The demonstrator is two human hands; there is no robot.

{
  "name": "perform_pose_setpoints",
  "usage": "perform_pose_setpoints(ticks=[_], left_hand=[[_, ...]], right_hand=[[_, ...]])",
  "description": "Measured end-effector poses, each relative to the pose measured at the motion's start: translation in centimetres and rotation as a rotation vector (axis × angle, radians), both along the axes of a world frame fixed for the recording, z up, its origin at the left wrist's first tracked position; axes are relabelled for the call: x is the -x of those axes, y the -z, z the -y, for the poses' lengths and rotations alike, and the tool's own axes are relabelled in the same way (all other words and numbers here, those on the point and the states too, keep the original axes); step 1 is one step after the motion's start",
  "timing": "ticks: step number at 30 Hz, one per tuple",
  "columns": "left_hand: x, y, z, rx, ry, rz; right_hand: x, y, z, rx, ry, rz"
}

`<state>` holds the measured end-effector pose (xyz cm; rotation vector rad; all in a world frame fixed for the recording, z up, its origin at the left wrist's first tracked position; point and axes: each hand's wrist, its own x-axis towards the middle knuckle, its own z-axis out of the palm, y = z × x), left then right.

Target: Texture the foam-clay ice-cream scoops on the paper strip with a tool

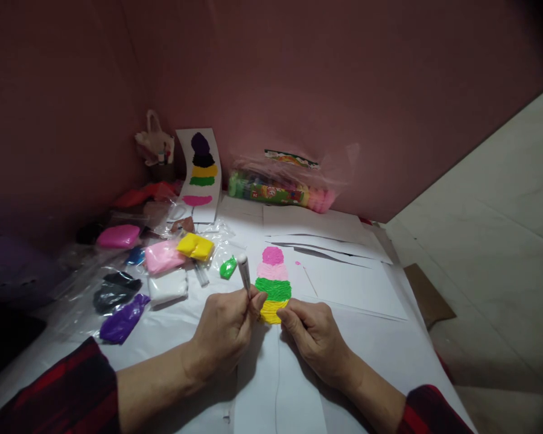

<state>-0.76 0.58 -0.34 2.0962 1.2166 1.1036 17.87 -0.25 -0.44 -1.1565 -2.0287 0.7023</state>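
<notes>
My left hand (pixel 226 328) is closed around a white pen (pixel 244 271) that points up out of the fist. Its thumb and fingertips are beside the lower end of a picture on white paper. That picture is a stack of clay bands: a magenta blob (pixel 273 255), a light pink band (pixel 273 271), a green band (pixel 273 289) and a yellow band (pixel 273 312). Over the yellow band's right edge, my right hand (pixel 319 337) is curled with thumb and forefinger pinched together. What the pinch holds, if anything, I cannot make out.
Bagged clay lumps, including yellow (pixel 195 246), white (pixel 168 287) and purple (pixel 125 319), lie at left. A similar clay picture (pixel 199 175) leans behind them. A plastic-wrapped clay pack (pixel 276 190) is against the wall. A thin stick (pixel 310 280) and paper sheets (pixel 344 289) lie right.
</notes>
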Motion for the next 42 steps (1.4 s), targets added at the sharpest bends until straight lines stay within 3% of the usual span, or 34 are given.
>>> perform_pose_setpoints(ticks=[42], left_hand=[[-0.20, 0.15, -0.14, -0.030, -0.015, -0.108]], right_hand=[[-0.06, -0.27, -0.02, -0.041, -0.014, 0.030]])
